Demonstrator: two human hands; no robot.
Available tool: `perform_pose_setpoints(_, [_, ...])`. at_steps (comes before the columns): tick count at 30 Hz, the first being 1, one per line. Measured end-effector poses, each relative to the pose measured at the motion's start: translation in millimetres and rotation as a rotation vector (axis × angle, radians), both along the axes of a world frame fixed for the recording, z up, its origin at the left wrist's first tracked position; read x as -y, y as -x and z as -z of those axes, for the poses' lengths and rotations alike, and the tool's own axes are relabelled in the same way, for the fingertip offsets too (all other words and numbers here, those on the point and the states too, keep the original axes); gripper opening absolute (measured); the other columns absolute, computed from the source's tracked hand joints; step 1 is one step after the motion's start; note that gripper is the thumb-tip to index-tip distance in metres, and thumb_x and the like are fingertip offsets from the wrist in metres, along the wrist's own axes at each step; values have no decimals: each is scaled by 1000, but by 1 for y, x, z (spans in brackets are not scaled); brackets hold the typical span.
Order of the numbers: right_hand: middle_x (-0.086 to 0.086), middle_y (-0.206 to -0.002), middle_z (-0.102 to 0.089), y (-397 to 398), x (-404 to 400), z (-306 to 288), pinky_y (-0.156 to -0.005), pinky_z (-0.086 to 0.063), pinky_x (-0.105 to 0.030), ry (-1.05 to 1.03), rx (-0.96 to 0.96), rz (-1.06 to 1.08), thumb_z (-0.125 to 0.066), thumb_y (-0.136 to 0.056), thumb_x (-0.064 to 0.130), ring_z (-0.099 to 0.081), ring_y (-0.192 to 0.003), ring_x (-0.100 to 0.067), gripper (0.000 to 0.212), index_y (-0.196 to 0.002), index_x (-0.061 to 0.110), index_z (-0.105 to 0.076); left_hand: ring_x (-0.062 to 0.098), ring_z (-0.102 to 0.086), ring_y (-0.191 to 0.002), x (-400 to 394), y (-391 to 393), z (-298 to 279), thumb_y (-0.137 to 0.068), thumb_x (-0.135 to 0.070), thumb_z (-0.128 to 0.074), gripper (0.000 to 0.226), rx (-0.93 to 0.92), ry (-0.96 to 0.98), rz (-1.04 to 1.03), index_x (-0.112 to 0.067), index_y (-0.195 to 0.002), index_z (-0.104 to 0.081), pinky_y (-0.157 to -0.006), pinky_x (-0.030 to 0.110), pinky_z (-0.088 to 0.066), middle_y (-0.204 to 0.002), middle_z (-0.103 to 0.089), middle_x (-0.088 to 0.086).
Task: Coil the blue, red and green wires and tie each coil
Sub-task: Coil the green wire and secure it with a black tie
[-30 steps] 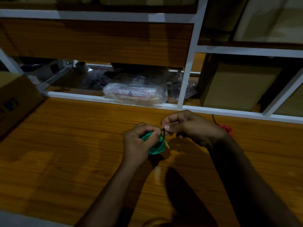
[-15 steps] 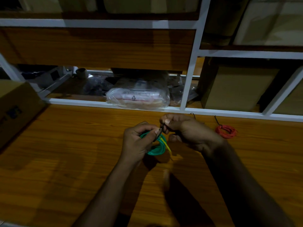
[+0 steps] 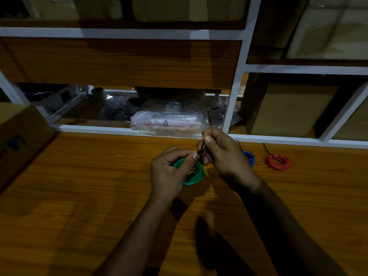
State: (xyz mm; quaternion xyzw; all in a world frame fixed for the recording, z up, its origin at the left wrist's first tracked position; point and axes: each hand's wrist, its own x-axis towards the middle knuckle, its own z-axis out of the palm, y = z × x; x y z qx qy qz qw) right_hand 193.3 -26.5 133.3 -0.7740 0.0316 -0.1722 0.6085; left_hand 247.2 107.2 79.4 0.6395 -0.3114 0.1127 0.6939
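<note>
Head view: my left hand point(image 3: 169, 172) pinches the green coil point(image 3: 194, 176) just above the table point(image 3: 79, 196). Right hand point(image 3: 221, 154), fingers closed, grips the dark tie point(image 3: 201, 151) at the coil's top. Blue coil point(image 3: 249, 157) and red coil point(image 3: 278, 161) lie tied to the right, apart.

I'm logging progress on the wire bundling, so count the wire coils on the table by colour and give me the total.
Green coil: 1, held in the left hand, with the right hand working a dark tie at it
Blue coil: 1, partly hidden behind the right hand
Red coil: 1, lying on the table with a dark tie on it
Total: 3 coils
</note>
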Motion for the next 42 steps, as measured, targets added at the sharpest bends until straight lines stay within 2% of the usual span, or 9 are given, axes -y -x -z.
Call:
perform_pose_setpoints(8, [-6, -72, -61, -8, 0, -9, -45, -44, -22, -302, -107, 11, -38, -106, 12, -54, -51, -10, 16, -95, 7, -48, 6, -55, -56, 6, 0, 11, -82, -30, -73, 10, -163, 89, -50, -21, -86, -75, -55, 24, -42, -72, -64, -8])
perform_pose_setpoints(11, [-9, -76, -63, -6, 2, -10, -51, -50, -21, -429, -87, -92, -44, -103, 10, -59, -58, -11, 14, -93, 4, -51, 7, -55, -58, 6, -4, 11, -83, -25, -71, 6, -166, 76, -124, -24, -86, -76, -58, 24, -43, -75, -66, -10])
perform_pose_setpoints(16, [-12, -79, -63, -4, 1, -6, -63, -55, -19, -460, -111, -95, -58, -93, -1, -64, -65, -10, 6, -99, 0, -61, 8, -59, -63, 5, -5, 12, -84, -25, -71, 7, -131, 65, -155, -23, -88, -76, -61, 24, -45, -78, -68, -8])
perform_pose_setpoints(21, [-10, -75, -66, -1, -3, -7, -65, -58, -24, -256, -16, -35, -59, -93, -1, -65, -67, -15, 3, -96, -2, -60, 11, -55, -55, 5, -1, 9, -85, -36, -70, 20, -172, 107, -161, -17, -88, -76, -55, 27, -43, -67, -64, -4])
perform_pose_setpoints(25, [-11, -78, -71, -3, -3, -6, -66, -60, -48, 78, 74, 107, -51, -100, 14, -71, -68, -25, 6, -99, 8, -49, 13, -40, -38, 10, 6, 3, -93, -21, -64, 24, -266, 149, -148, -7, -73, -66, -41, 25, -32, -44, -44, -5])
perform_pose_setpoints(28, [-11, -79, -73, -2, -1, -5, -66, -59, -53, 102, 60, 102, -47, -102, 18, -72, -68, -28, 5, -99, 16, -43, 13, -38, -37, 11, 8, 2, -93, -19, -63, 27, -304, 191, -164, -7, -69, -63, -41, 24, -30, -43, -41, -5])
perform_pose_setpoints(34, [-3, -85, -69, -1, -4, -4, -67, -59, -34, 247, 102, 100, -43, -103, 14, -69, -75, -11, 3, -103, 12, -45, 11, -34, -35, 15, 8, 2, -93, -18, -65, 30, -391, 230, -174, -17, -62, -63, -41, 22, -28, -43, -39, -6])
perform_pose_setpoints(39, [2, -75, -69, -3, -5, -4, -59, -57, -23, 348, 97, 148, -41, -104, 18, -68, -63, -3, 6, -104, 15, -46, 12, -40, -37, 16, 10, 5, -92, -22, -67, 24, -388, 167, -224, -12, -70, -68, -41, 23, -32, -44, -45, -5])
perform_pose_setpoints(42, [7, -71, -67, -1, -5, -7, -53, -48, -13, 384, 69, 154, -39, -105, 19, -65, -59, 2, 7, -102, 17, -45, 10, -38, -37, 20, 14, 6, -92, -21, -66, 23, -445, 201, -219, -8, -73, -67, -41, 22, -31, -43, -43, -6])
